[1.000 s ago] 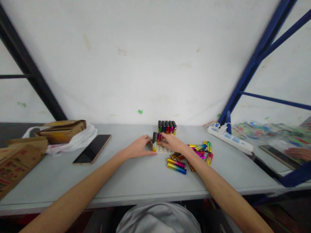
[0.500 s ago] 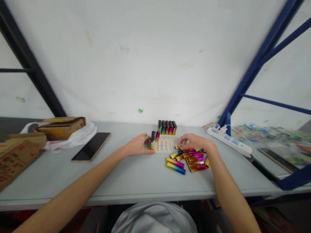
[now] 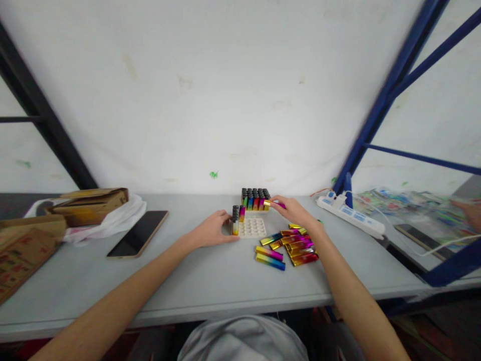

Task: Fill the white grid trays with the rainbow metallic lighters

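Clock read from white tray (image 3: 256, 228), 12 = toward wall. Chg. in last ½ sec: R hand (image 3: 293, 209) has gone from over the pile to approx. 1–2 o'clock, beside the back block, thumb + fingertips now pinching a gold-magenta cyl. (image 3: 274, 204), held off the table, roughly level, gold end at 9. L hand (image 3: 216, 229) unchanged at 9, thumb at tray's near corner, fingers behind its L edge; can't tell if it's gripping tray or just bracing. Means, I'd judge: one more piece is in hand but not yet in tray; most sockets unfilled, w/ only the black-topped column (image 3: 235, 220) along the 9 side and a lone magenta cyl. (image 3: 242, 214) next to it. Surface + rm: white wall (image 3: 233, 100) at 12, scuffed; grey table (image 3: 195, 281) runs full width; blue frame (image 3: 376, 110) approx. 2, black frame (image 3: 45, 105) approx. 10. Cardboard boxes (image 3: 93, 205) + white bag (image 3: 126, 213) far out btwn 9 and 10; phone (image 3: 139, 233) nearer, at 9. Power strip (image 3: 351, 217) at 2–3, plugs in. Another person's hand (image 3: 469, 213) just visible, far R, blurry. Back block (image 3: 255, 199) of black-topped cyls. at 12; loose pile (image 3: 300, 245) approx. 4; two loose cyls. (image 3: 270, 261) at 5, side by side.
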